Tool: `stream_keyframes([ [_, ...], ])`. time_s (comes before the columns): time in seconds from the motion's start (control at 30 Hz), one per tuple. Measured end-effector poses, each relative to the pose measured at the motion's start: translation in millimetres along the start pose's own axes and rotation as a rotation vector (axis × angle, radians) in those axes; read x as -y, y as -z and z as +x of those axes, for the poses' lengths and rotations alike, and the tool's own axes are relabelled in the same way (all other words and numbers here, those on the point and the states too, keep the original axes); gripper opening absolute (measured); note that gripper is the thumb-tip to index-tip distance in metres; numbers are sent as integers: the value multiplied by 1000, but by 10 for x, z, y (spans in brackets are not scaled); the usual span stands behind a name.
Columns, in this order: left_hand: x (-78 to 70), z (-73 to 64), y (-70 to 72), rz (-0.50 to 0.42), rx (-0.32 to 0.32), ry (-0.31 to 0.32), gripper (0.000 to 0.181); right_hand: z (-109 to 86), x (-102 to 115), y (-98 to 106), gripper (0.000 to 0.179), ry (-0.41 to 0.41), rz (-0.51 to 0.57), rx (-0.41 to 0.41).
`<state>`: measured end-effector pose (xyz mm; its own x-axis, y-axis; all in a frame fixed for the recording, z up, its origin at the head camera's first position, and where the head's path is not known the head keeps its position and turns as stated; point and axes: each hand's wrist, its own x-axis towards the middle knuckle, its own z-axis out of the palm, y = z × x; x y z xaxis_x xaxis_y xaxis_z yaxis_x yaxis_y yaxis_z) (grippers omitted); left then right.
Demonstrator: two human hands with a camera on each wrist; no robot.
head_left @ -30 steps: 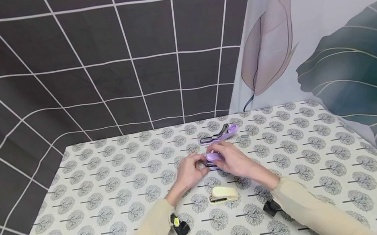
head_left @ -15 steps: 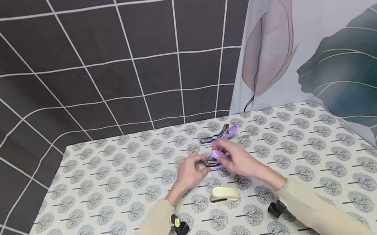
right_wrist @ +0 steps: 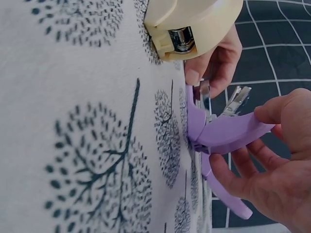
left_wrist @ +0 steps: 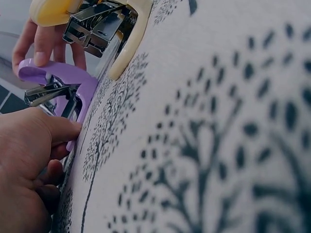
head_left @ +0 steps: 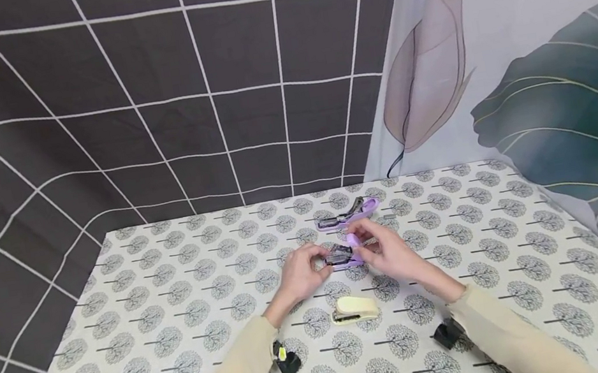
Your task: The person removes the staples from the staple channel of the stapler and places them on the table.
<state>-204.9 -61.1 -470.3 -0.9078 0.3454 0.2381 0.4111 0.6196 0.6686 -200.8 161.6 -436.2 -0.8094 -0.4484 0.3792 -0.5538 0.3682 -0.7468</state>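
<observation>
A small purple stapler (head_left: 353, 241) lies between my hands, its top cover swung up and the metal magazine (left_wrist: 51, 92) bared. At its front end my left hand (head_left: 301, 271) pinches the base between thumb and fingers. My right hand (head_left: 390, 255) grips the raised cover (right_wrist: 233, 133), thumb on one side and fingers on the other, as the right wrist view shows. Just behind lies a second purple stapler (head_left: 363, 209), spread wide open. A cream stapler (head_left: 358, 308), closed in the head view, sits nearer me than the hands.
A small grey strip (head_left: 389, 217) lies right of the far stapler. The table's cloth (head_left: 182, 333) has a tree print. A dark gridded curtain (head_left: 242, 117) hangs behind, and a leaf-patterned one (head_left: 493, 86) hangs at the right.
My right hand has swung the near purple stapler's cover up and back toward the right, baring more of the magazine. The left hand has stayed at the front end.
</observation>
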Motion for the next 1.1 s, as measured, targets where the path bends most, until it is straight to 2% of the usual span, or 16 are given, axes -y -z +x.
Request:
stream_keyframes([
  [0.47,7,-3,-2,13,8,0,24,-96,-97,20,33,-18,92,-65],
  [0.7,4,4,-5,27,5,-4,24,-150,-134,34,32,-45,77,-98],
  [0.87,-14,-6,0,9,26,24,25,-190,-167,36,30,-59,81,-109],
  [1.1,-26,-11,9,-4,42,45,25,-228,-213,40,29,-101,177,-105],
])
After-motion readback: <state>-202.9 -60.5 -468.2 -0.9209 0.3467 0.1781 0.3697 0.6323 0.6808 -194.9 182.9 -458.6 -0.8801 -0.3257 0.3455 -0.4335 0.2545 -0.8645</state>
